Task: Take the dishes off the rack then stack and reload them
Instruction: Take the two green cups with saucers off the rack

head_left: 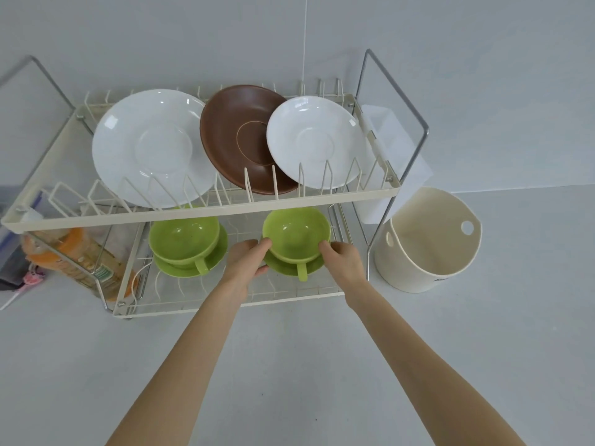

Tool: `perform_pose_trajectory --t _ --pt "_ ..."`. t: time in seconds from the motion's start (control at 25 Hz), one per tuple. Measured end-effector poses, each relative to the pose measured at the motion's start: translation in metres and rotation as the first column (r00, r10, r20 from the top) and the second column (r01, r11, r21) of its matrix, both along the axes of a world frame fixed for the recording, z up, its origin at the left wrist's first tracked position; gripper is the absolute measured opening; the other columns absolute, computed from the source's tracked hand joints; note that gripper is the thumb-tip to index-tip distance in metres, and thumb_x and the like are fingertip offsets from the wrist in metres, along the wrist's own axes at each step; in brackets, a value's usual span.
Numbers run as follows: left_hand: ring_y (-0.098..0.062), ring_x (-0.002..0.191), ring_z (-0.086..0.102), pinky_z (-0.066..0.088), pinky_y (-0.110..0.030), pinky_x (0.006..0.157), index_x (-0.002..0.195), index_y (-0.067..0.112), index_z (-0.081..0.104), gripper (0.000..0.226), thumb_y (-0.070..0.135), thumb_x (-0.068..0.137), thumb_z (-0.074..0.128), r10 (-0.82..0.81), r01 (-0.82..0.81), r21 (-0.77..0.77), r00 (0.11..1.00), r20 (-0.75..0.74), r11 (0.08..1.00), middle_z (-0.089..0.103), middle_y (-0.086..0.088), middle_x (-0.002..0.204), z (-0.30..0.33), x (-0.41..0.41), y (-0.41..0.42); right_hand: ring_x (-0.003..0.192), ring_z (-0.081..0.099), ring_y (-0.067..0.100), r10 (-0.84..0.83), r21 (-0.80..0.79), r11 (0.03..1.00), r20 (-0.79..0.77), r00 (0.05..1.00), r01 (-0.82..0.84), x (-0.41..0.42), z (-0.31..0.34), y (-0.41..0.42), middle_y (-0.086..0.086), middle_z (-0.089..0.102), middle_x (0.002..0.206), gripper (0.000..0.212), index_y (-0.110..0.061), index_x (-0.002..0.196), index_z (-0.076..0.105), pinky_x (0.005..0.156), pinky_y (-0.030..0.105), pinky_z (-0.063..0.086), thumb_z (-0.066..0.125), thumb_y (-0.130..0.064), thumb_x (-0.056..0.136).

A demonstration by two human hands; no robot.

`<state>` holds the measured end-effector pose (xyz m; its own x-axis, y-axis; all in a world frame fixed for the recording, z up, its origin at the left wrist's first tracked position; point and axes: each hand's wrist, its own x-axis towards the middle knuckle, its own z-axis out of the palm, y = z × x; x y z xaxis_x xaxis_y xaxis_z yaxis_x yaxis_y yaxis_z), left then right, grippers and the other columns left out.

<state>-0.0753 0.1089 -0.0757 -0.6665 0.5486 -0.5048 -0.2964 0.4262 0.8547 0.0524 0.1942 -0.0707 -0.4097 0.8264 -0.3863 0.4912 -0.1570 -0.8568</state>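
A cream two-tier dish rack stands on the grey counter. Its upper tier holds a large white plate, a brown plate and a smaller white plate, all leaning upright. On the lower tier sit two green cups on green saucers: the left set and the right set. My left hand grips the right set's left side at cup and saucer rim. My right hand touches its right side with fingers on the cup rim.
A cream bucket with handle holes stands right of the rack. A white plastic holder hangs on the rack's right end. A clear bottle with an orange cap and small items lie to the left.
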Motion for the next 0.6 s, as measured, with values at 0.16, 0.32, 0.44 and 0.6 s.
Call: perform_pose_trajectory --t 0.16,0.32,0.44,0.6 --pt "-0.013 0.088 0.058 0.051 -0.019 0.069 0.077 0.016 0.062 0.017 0.013 0.085 0.047 0.007 -0.007 0.101 1.0 -0.006 0.995 0.062 -0.004 0.091 0.015 0.026 -0.033 0.056 0.029 0.017 -0.015 0.005 1.0 -0.056 0.998 0.015 0.022 0.008 -0.024 0.0 0.03 0.058 0.028 -0.013 0.058 0.034 0.053 0.029 0.023 0.046 -0.021 0.082" --pt "-0.01 0.087 0.06 0.051 -0.022 0.076 0.098 0.012 0.063 0.019 0.013 0.085 0.049 0.032 -0.035 0.133 0.999 0.026 0.99 0.064 -0.005 0.1 0.017 0.062 -0.066 0.071 0.038 0.021 -0.075 -0.043 0.997 -0.119 0.99 0.07 0.056 0.005 -0.057 0.009 0.041 0.074 0.023 0.003 0.077 0.053 0.068 0.031 0.036 0.047 -0.019 0.082" --pt "-0.008 0.093 0.061 0.048 -0.023 0.078 0.12 0.007 0.055 0.036 0.014 0.085 0.051 0.02 -0.026 0.12 0.999 0.049 0.992 0.061 -0.006 0.117 0.008 0.085 -0.09 0.074 0.039 0.02 -0.114 -0.088 0.991 -0.124 0.986 0.103 0.083 -0.004 -0.077 0.011 0.043 0.077 0.035 0.014 0.095 0.053 0.083 0.049 0.047 0.048 -0.018 0.082" --pt "-0.012 0.099 0.062 0.049 -0.026 0.082 0.12 0.007 0.055 0.035 0.013 0.085 0.053 0.015 -0.027 0.11 0.993 0.114 0.994 0.06 -0.009 0.121 -0.006 0.112 -0.112 0.076 0.04 0.019 -0.1 -0.126 0.988 -0.09 0.991 0.088 0.11 -0.015 -0.091 0.017 0.043 0.077 0.035 0.013 0.097 0.054 0.093 0.054 0.043 0.049 -0.017 0.081"
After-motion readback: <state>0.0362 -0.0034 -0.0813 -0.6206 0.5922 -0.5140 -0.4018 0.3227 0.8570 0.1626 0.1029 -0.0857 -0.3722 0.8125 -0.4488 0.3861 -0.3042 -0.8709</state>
